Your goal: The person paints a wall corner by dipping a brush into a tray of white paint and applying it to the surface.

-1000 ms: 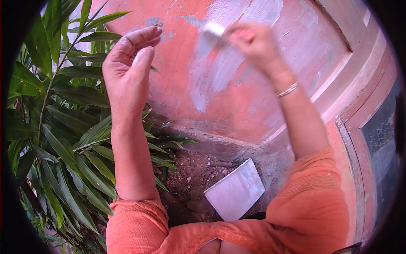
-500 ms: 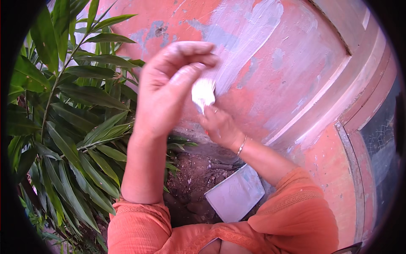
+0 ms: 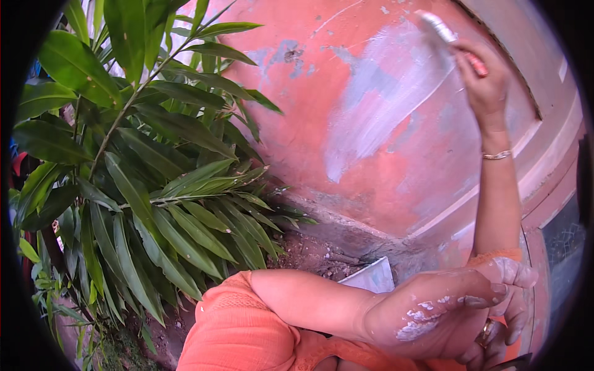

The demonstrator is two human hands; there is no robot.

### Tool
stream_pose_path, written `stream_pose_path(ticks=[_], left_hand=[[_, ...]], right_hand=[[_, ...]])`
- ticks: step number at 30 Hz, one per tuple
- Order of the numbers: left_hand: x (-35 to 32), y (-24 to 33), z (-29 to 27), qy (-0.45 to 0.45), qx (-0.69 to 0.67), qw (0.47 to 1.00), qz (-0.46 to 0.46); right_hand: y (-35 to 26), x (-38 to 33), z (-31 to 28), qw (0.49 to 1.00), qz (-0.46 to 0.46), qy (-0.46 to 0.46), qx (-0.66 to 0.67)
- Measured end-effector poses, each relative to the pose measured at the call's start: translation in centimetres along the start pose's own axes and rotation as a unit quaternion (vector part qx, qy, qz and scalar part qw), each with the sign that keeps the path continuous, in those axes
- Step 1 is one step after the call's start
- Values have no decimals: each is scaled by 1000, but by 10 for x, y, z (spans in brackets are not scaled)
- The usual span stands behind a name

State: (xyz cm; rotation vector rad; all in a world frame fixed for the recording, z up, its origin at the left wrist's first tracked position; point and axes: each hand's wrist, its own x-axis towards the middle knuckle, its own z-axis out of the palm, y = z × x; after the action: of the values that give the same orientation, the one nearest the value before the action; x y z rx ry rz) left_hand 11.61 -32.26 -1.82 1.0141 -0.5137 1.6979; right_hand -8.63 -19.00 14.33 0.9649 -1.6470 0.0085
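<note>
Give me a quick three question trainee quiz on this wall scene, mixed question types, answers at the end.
1. True or false: the right hand presses a scraper against the orange wall.
2. What lies left of the wall: A) a leafy plant B) a ladder C) a bucket?
3. What marks the left hand?

Key: 1 true. 2 A. 3 White smears across its back and fingers.

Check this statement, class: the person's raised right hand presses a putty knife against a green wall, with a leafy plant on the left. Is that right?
Not quite. The wall is reddish-orange with pale grey-white smears, not green; the head view shows this. The rest holds: the raised right hand presses a putty knife against it, and a leafy plant stands on the left.
</note>
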Motion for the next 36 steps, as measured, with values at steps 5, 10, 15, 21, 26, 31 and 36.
stream_pose_path(ticks=[5, 10, 15, 21, 26, 31, 36], left_hand=[[-4, 2, 11, -1, 6, 1000, 5], [-4, -7, 6, -18, 4, 1000, 20], [4, 6, -18, -183, 53, 982, 6], [-10, 2, 19, 61, 80, 994, -39], [-9, 21, -6, 52, 225, 973, 27], [-7, 31, -25, 136, 303, 941, 69], [-6, 36, -40, 164, 326, 927, 90]], right_hand=[[15, 15, -19, 990, 46, 76, -111], [5, 4, 26, 979, -27, 48, -196], [-39, 5, 34, 998, -45, 14, 49], [27, 23, 18, 953, -90, 45, -285], [-6, -5, 62, 964, -138, -48, -223], [-9, 25, 41, 973, -172, 27, -153], [-8, 64, 55, 957, -279, -21, -75]])
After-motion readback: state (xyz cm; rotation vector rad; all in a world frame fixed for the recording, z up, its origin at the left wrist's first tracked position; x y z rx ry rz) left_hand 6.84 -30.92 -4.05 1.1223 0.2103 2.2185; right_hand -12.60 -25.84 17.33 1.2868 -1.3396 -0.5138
